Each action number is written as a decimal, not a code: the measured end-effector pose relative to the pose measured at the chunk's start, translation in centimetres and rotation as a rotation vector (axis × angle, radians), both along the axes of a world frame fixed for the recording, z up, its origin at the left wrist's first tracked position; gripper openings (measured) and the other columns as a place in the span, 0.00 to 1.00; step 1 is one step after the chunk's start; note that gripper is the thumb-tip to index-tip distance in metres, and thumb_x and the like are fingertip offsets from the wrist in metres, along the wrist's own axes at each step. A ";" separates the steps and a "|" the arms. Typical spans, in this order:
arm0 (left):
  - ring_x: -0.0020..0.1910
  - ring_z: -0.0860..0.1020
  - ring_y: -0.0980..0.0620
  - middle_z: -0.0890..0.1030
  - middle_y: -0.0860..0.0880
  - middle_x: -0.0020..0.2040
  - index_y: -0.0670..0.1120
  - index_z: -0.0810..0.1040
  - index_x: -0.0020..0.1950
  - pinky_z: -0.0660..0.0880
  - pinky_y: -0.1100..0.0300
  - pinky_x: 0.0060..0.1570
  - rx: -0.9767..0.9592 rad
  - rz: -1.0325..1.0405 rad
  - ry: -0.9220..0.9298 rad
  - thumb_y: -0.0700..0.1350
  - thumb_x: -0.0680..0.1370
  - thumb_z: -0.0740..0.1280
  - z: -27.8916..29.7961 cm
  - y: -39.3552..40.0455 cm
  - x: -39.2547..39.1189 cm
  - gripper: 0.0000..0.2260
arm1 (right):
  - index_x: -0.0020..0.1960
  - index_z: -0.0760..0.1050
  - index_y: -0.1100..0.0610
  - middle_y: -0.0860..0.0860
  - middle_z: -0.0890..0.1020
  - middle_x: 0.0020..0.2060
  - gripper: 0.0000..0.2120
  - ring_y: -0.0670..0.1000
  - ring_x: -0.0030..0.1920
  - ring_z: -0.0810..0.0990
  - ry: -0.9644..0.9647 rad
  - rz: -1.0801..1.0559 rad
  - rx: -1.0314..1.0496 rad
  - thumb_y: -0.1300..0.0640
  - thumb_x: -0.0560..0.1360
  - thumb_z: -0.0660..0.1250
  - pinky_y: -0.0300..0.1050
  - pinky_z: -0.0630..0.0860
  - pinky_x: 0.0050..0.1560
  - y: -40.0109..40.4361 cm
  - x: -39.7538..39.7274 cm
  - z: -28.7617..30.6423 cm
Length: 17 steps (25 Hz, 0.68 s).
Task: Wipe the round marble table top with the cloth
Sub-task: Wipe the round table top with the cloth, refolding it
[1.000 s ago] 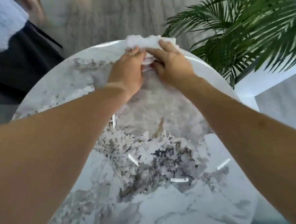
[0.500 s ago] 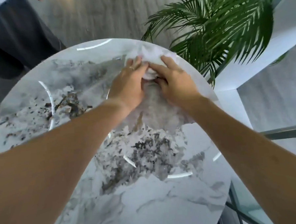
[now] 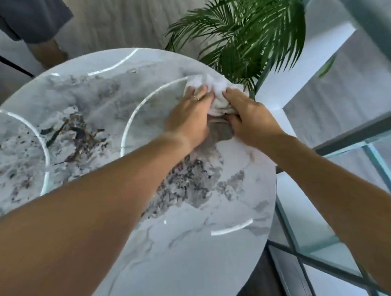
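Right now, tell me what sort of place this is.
Probably a home living or lounge area, though an office lobby is possible. A round marble table top stands beside a potted palm on a wood-look floor, with glass panels at the right.

1. We find no readable text, label, brand, number or sign anywhere around the marble table top (image 3: 195,249).
2. We see only grey veining and curved light reflections on its surface, no lettering.
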<state>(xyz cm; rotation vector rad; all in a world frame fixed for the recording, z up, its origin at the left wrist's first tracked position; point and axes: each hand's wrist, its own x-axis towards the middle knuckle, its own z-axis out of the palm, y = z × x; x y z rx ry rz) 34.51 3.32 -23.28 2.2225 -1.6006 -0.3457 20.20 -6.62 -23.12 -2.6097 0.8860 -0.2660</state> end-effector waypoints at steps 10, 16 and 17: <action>0.79 0.52 0.47 0.58 0.50 0.80 0.50 0.61 0.78 0.61 0.49 0.73 -0.012 -0.098 0.060 0.34 0.78 0.60 -0.5 4.6 -6.0 0.29 | 0.74 0.66 0.58 0.58 0.70 0.73 0.25 0.59 0.72 0.70 -0.007 -0.137 0.035 0.61 0.78 0.64 0.52 0.68 0.70 6.8 -7.5 -0.4; 0.78 0.53 0.47 0.59 0.49 0.79 0.48 0.63 0.77 0.65 0.48 0.70 -0.004 -0.042 0.068 0.33 0.78 0.59 1.0 6.6 -8.5 0.28 | 0.74 0.66 0.57 0.54 0.69 0.74 0.24 0.57 0.73 0.69 -0.029 -0.272 0.071 0.62 0.78 0.61 0.50 0.67 0.71 9.5 -7.8 -0.2; 0.79 0.54 0.48 0.59 0.50 0.79 0.49 0.63 0.77 0.65 0.48 0.71 -0.012 -0.059 0.071 0.32 0.77 0.59 0.5 8.8 -9.5 0.29 | 0.74 0.67 0.57 0.54 0.69 0.74 0.24 0.58 0.72 0.70 -0.033 -0.265 0.076 0.63 0.78 0.61 0.51 0.68 0.70 12.2 -9.6 -0.1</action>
